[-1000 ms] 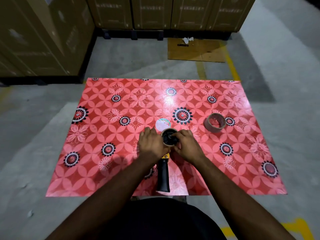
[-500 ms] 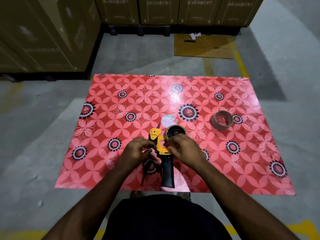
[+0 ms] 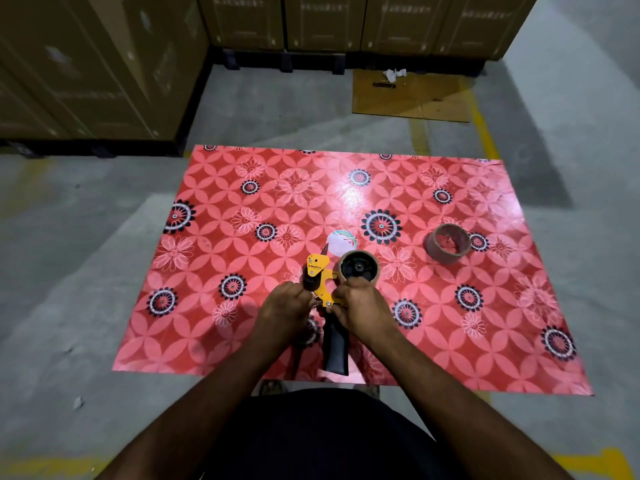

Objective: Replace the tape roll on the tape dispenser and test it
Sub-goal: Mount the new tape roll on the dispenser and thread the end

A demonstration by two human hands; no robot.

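A yellow tape dispenser (image 3: 320, 271) with a black handle (image 3: 336, 351) lies on the red flowered table (image 3: 242, 188). A brown tape roll (image 3: 358, 266) sits on its black hub at the right. My left hand (image 3: 285, 308) pinches at the dispenser's front roller on the left side. My right hand (image 3: 362, 306) holds the dispenser body just below the roll. What the fingertips pinch is hidden. A second brown tape roll (image 3: 447, 243) lies apart at the right of the table.
A small white round sticker (image 3: 341, 241) lies just beyond the dispenser. Stacked cardboard boxes (image 3: 86, 64) stand at left and along the back. A flat cardboard sheet (image 3: 412, 95) lies on the concrete floor behind the table.
Both hands slid down from covering the roll to the dispenser's body, so the yellow frame and the mounted roll came into sight. My left hand moved in to the front roller.
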